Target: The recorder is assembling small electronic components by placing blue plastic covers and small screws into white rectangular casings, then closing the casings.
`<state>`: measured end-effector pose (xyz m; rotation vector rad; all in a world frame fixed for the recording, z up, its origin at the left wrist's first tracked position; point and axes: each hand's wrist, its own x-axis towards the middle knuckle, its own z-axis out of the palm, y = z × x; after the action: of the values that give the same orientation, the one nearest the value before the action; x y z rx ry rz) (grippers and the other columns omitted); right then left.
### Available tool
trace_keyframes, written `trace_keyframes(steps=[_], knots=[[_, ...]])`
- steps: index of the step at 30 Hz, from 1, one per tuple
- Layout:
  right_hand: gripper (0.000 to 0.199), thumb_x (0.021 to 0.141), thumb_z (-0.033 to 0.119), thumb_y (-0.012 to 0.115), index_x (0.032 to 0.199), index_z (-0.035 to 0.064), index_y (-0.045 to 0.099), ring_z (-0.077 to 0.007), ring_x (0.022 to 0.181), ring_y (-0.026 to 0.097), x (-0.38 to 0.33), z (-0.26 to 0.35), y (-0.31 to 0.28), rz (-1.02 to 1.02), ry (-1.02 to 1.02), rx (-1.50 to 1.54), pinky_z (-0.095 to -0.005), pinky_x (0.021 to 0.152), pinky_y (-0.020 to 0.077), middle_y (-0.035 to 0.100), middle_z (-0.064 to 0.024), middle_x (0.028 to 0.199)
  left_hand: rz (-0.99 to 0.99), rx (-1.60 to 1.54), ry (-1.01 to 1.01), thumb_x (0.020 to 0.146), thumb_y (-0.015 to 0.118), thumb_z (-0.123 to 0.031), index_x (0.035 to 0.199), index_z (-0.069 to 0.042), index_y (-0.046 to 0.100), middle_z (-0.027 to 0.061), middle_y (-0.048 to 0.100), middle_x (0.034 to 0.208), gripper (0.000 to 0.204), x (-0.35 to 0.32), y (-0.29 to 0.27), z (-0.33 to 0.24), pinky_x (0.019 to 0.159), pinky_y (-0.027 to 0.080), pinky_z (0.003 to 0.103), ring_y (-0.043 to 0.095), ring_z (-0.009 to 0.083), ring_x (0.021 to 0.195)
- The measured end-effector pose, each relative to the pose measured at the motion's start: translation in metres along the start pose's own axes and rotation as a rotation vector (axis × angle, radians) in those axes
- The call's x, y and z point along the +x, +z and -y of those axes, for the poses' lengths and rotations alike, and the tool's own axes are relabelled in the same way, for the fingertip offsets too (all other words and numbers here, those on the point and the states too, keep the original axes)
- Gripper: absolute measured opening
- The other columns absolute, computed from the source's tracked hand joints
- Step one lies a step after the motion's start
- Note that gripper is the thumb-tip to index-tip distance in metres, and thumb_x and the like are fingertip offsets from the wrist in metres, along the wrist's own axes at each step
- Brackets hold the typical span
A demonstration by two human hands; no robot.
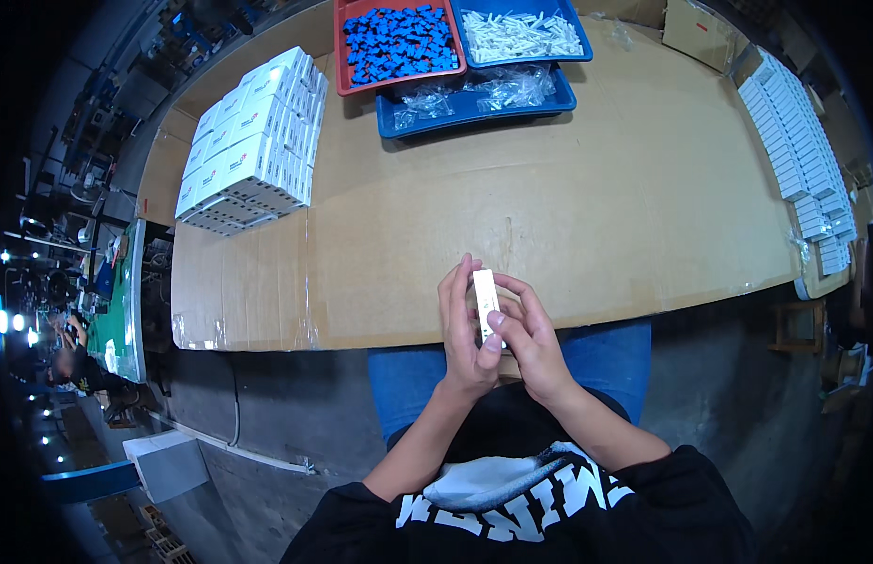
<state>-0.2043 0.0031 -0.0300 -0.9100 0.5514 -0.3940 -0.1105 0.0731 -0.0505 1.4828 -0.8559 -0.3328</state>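
Note:
A small white box, narrow and upright with its printed side toward me, is held between my two hands above the near edge of the table. My left hand grips it along the left side, with the thumb near its lower end. From the right, my right hand closes round it, its thumb pressed on the lower front and its fingers curled behind. The fingertips at the back of the box are partly hidden.
The cardboard-covered table carries a stack of white boxes on the left and rows of slim white boxes at the far right. At the back stand a red tray of blue parts, a blue tray of white pieces, and a lower blue tray with clear bags.

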Motion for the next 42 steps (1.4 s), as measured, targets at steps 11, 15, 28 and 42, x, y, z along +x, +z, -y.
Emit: trace_keyframes(steps=[11,15,28,42], knots=[[0.058,0.107,0.014,0.055,0.157,-0.0060,0.032,-0.0216,0.137,0.052,-0.007,-0.013,0.013,0.044,-0.153,-0.029,-0.0334,0.113,0.0426,0.049,-0.0208,0.151,-0.127,0.002,0.121,0.096,0.040,-0.066,0.136,0.010,0.048,0.0233,0.050,0.131,0.087,-0.009,0.003,0.020,0.100,0.046,0.042,0.055,0.0313,0.117],[0.057,0.108,0.014,0.052,0.158,-0.0064,0.032,-0.0184,0.135,0.051,-0.010,-0.017,0.010,0.052,-0.188,-0.116,-0.0314,0.112,0.0419,0.050,-0.0179,0.152,-0.154,-0.070,0.116,0.095,0.035,-0.067,0.134,0.010,0.049,0.0194,0.050,0.127,0.087,-0.011,0.005,0.021,0.097,0.046,0.038,0.056,0.0253,0.112],[0.055,0.110,0.017,0.046,0.158,-0.0061,0.032,-0.0200,0.136,0.050,-0.011,-0.016,0.010,0.082,-0.270,-0.231,-0.0331,0.115,0.0378,0.051,-0.0174,0.151,-0.172,-0.068,0.111,0.093,0.034,-0.069,0.135,0.009,0.049,0.0188,0.051,0.129,0.090,-0.012,0.005,0.016,0.099,0.046,0.039,0.055,0.0266,0.114],[0.083,0.080,0.039,0.081,0.150,0.0058,0.051,-0.0400,0.142,0.046,0.000,0.022,-0.029,0.156,-0.728,-1.179,-0.0624,0.117,0.0335,0.047,-0.0250,0.151,0.033,-0.804,-0.720,0.109,0.022,-0.062,0.158,-0.010,0.035,0.0152,0.055,0.142,0.073,-0.005,-0.006,-0.018,0.109,0.049,0.040,0.058,0.0265,0.129]])
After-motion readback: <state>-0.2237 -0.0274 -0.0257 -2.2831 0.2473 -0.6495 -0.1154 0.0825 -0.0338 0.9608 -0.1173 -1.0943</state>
